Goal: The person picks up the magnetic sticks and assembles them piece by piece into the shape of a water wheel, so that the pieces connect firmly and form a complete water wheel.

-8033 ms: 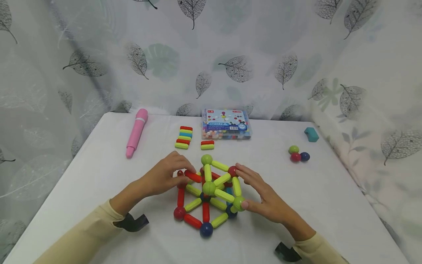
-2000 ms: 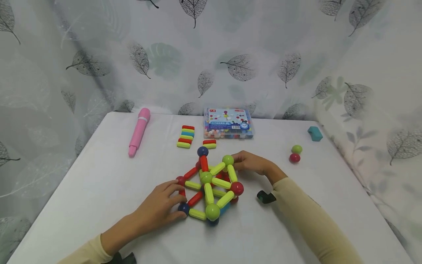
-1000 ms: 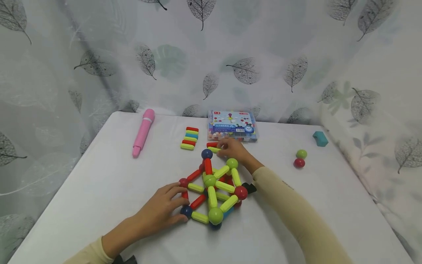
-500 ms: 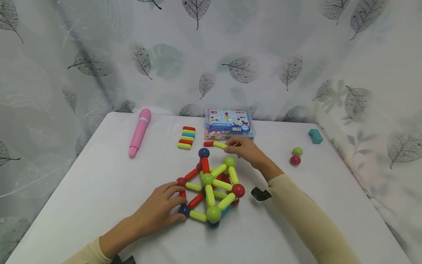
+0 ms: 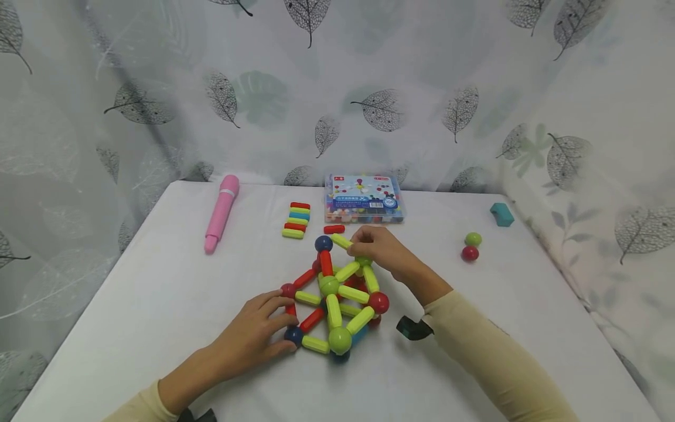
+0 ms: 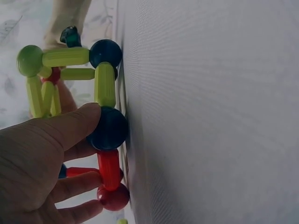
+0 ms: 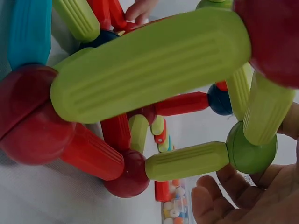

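A magnetic ball-and-rod structure of red, green and blue pieces stands mid-table. My left hand holds its left side; in the left wrist view the thumb lies on a dark blue ball, with other fingers by a red rod and red ball. My right hand pinches a loose green rod over the back. That rod's free end is beside the raised blue ball; whether they touch I cannot tell. The right wrist view shows curled fingers near a green ball.
Behind lie a single red rod, a row of coloured rods and a clear lidded box. A pink marker-like stick is at back left. On the right are a green ball, red ball and teal block.
The structure has turned since the oldest frame, and a blue ball left the right-hand group. My right hand took the green rod from beside the red one and brought it to the structure's back.
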Motion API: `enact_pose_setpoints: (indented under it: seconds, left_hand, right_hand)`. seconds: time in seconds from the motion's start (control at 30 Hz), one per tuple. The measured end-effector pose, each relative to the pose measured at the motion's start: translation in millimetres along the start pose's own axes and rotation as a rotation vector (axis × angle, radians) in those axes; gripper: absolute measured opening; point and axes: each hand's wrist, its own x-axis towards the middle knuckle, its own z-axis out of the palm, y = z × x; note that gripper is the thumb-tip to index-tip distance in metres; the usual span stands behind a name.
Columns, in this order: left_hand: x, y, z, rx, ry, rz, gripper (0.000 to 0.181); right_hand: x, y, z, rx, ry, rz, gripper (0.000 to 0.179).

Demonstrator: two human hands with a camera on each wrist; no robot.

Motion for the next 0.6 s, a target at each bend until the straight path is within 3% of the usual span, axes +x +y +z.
enact_pose_setpoints:
  seconds: [0.2,0.6]
  left_hand:
    - [-0.2,-1.3,-0.7,0.003,0.003,0.006,0.042]
    - [0.2,-2.7,-0.2,-0.008,0.010,0.012,0.042]
  right_hand:
    - [0.0,-4.4,0.2,-0.096,0.005,0.009,0.020]
    - [1.8,-11.5,-1.6,-0.159,-0.105,0.016,0.016]
